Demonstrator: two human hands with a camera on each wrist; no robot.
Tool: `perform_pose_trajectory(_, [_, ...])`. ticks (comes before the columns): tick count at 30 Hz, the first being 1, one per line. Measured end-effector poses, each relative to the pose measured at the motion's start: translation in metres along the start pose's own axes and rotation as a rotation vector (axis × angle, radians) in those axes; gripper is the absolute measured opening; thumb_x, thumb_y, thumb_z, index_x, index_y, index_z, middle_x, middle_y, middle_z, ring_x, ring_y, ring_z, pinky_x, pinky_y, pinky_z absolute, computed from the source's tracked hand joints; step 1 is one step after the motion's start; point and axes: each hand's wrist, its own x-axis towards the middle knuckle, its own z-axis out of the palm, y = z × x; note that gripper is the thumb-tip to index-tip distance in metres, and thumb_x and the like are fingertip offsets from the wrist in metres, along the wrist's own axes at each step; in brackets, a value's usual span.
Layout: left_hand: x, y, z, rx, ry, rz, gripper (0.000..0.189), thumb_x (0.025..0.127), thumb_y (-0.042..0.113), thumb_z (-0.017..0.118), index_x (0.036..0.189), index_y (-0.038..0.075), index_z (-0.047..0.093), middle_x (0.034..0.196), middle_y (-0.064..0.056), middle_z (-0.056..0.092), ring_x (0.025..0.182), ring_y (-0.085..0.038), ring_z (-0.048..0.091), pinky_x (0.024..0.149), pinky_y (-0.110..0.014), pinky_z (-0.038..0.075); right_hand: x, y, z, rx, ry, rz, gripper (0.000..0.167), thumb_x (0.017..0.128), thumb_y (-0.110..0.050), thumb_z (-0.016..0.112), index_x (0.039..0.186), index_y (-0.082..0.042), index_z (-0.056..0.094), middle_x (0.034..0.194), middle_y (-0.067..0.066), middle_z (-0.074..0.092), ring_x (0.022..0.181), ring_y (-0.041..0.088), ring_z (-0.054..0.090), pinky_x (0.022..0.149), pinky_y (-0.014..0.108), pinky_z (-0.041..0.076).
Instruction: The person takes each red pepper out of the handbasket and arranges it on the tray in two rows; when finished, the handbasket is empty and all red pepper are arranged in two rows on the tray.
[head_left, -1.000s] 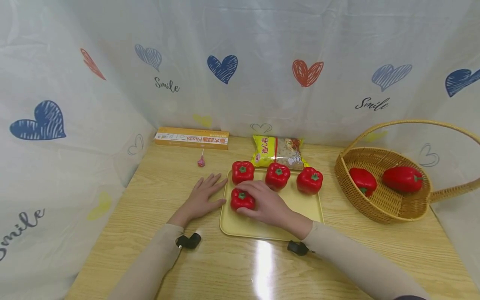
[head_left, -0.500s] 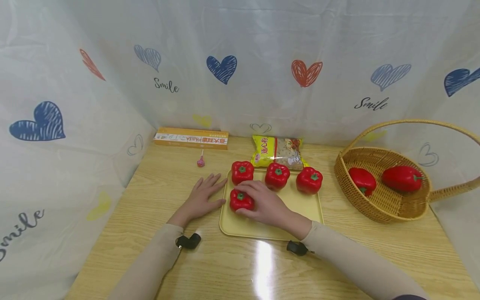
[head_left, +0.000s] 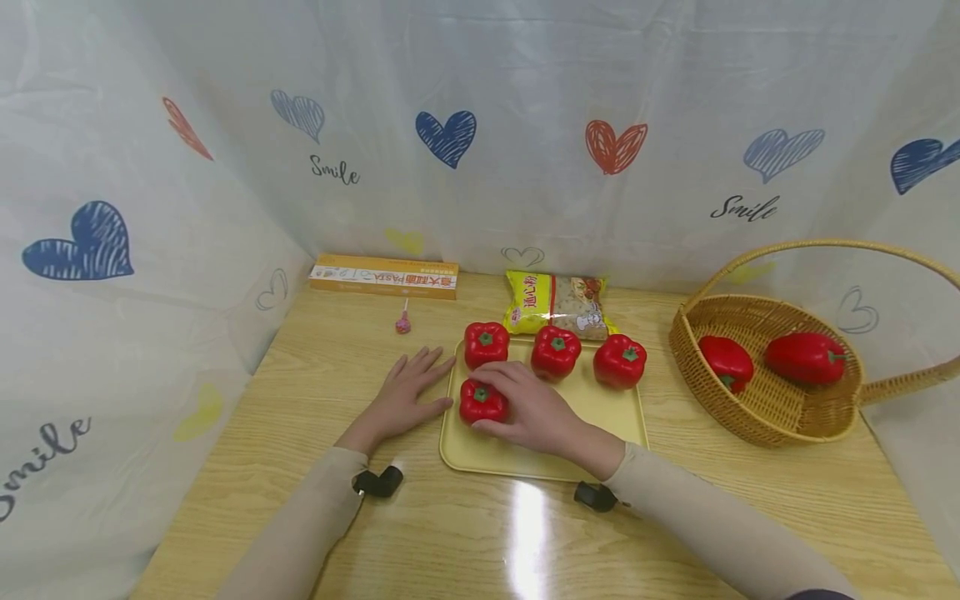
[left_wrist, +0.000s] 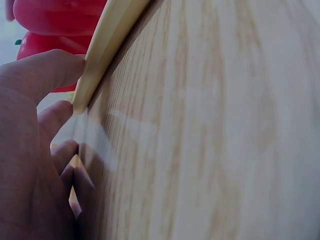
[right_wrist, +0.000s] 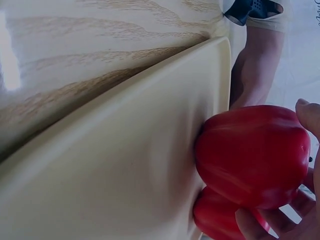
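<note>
Table (head_left: 285,417), left side: left hand (head_left: 405,398) spread, thumb against the tray (head_left: 611,408). Red pepper (head_left: 482,403) sits on the tray's left part, pinched by the right hand (head_left: 536,412). Judged step: positioning this pepper; next move calls for clean release without nudging the back-row peppers (head_left: 555,353). Far right, basket (head_left: 684,358) holds two further peppers (head_left: 726,363).

In the head view we read "Smile" in dark script three times on the white curtain (head_left: 540,208): at eight, ten and two o'clock. Towards nine o'clock we make out "PASTA", upside down, on the orange box (head_left: 383,277). Towards three o'clock we read "通心粉" on the yellow bag (head_left: 558,306). The smaller print is too fine for us.
</note>
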Motion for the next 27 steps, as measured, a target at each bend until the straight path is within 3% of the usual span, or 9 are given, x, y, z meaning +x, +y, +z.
perform_pose_trajectory(18, [0.001,0.001,0.001,-0.001,-0.009,-0.012,0.070,0.096,0.044,0.064,0.158,0.019,0.041,0.166,-0.011,0.028,0.156,-0.031,0.014,0.125,-0.053,-0.001,-0.011,0.004,-0.009,0.000,0.042,0.003,0.070,0.086,-0.048,0.079,0.145,-0.017,0.056,0.147,0.002,0.053,0.136,0.023,0.047,0.110,0.045,0.045])
perform_pose_trajectory(27, [0.001,0.002,0.000,-0.008,0.008,0.012,0.070,0.095,0.043,0.066,0.157,0.017,0.042,0.165,-0.014,0.030,0.155,-0.035,0.016,0.124,-0.056,0.000,-0.022,0.011,-0.014,0.009,0.081,0.016,0.071,0.085,-0.044,0.082,0.144,-0.014,0.056,0.146,0.005,0.053,0.136,0.025,0.048,0.108,0.046,0.047])
